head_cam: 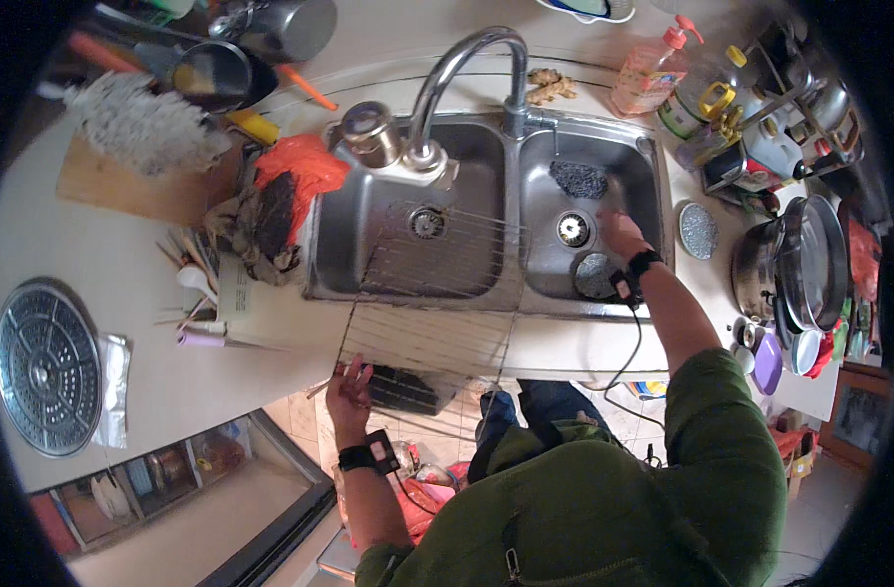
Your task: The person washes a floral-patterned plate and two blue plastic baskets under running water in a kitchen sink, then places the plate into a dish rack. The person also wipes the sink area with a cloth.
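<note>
A thin wire rack [432, 323] extends from over the left sink basin [344, 257] across the counter's front edge. My left hand [350, 392] grips its near left side, in front of the counter. In the right basin [539, 271], my blurred right hand [621, 231] hovers just right of the drain strainer [572, 230]. Whether its fingers hold anything is hard to tell. A round grey disc [595, 275] rests on the basin floor below that hand. Dark mesh-like material [579, 180] lies towards the back of the same basin.
A chrome faucet [432, 81] arches over the left basin. On the left stand a cutting board [117, 183], a purple-handled knife [201, 339] and a perforated steamer plate [47, 367]. At right are a soap bottle [646, 77] and a pot [756, 268]. A cable [623, 381] trails from my right wrist.
</note>
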### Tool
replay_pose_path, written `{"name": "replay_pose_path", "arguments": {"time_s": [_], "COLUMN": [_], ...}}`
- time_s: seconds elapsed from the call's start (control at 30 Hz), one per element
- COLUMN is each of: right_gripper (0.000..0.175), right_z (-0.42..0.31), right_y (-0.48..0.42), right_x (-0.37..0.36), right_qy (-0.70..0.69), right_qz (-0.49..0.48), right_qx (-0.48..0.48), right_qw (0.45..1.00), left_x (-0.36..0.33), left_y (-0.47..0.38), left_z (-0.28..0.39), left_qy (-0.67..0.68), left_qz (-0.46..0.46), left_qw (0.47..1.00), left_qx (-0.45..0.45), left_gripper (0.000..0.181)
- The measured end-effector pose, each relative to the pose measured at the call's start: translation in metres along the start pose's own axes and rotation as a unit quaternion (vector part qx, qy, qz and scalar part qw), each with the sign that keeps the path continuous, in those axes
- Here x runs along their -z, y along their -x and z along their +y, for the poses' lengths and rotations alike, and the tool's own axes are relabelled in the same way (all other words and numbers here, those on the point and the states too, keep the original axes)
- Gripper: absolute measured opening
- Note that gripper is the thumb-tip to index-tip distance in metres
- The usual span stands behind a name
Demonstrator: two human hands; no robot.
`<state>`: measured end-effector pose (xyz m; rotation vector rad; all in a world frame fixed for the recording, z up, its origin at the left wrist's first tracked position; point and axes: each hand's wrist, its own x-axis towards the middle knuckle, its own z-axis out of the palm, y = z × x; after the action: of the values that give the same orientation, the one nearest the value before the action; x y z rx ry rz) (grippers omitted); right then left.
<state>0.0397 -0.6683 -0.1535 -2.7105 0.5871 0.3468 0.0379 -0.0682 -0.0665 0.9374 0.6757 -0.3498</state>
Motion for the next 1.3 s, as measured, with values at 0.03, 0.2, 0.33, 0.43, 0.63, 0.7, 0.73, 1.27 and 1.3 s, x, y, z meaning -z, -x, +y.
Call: {"name": "replay_pose_path", "arguments": {"time_s": [0.03, 0.2, 0.33, 0.43, 0.63, 0.7, 0.73, 1.27, 1.3], "right_gripper": [0.038, 0.056, 0.067, 0.056, 0.034, 0.038, 0.04, 0.025, 0.025], "right_z": [0.003, -0.013, -0.019, -0.016, -0.026, -0.042, -0.052, -0.222, -0.226], "right_y": [-0.01, -0.077, -0.108, -0.109, -0.07, -0.041, -0.025, 0.181, 0.18], "right_x": [-0.001, -0.015, -0.032, -0.046, -0.011, 0.019, 0.035, 0.01, 0.005], "right_qy": [0.001, 0.081, 0.04, 0.057, -0.103, -0.215, -0.278, -0.067, -0.055], "right_qz": [0.019, 0.047, -0.001, -0.014, -0.022, 0.024, 0.025, 0.066, 0.062], "right_qx": [0.007, -0.019, -0.047, -0.023, 0.058, -0.001, -0.008, 0.317, 0.297], "right_qw": [1.0, 0.995, 0.998, 0.998, 0.993, 0.976, 0.96, 0.944, 0.951], "left_x": [0.002, 0.004, -0.038, -0.094, -0.151, -0.141, -0.134, -0.07, -0.069], "left_y": [-0.003, -0.011, 0.005, 0.031, 0.046, 0.043, 0.04, 0.028, 0.029], "left_z": [0.001, 0.009, 0.01, -0.042, -0.1, -0.088, -0.082, -0.069, -0.068], "left_qy": [-0.004, -0.139, -0.588, -0.797, -0.868, -0.862, -0.856, -0.83, -0.836], "left_qz": [0.002, 0.13, 0.231, 0.098, -0.084, -0.133, -0.157, -0.039, -0.031], "left_qw": [1.0, 0.972, 0.706, 0.539, 0.434, 0.412, 0.404, 0.464, 0.452], "left_qx": [0.002, -0.139, -0.321, -0.254, -0.226, -0.266, -0.283, -0.306, -0.309], "left_gripper": [0.018, 0.035, 0.073, 0.102, 0.101, 0.096, 0.095, 0.11, 0.11]}}
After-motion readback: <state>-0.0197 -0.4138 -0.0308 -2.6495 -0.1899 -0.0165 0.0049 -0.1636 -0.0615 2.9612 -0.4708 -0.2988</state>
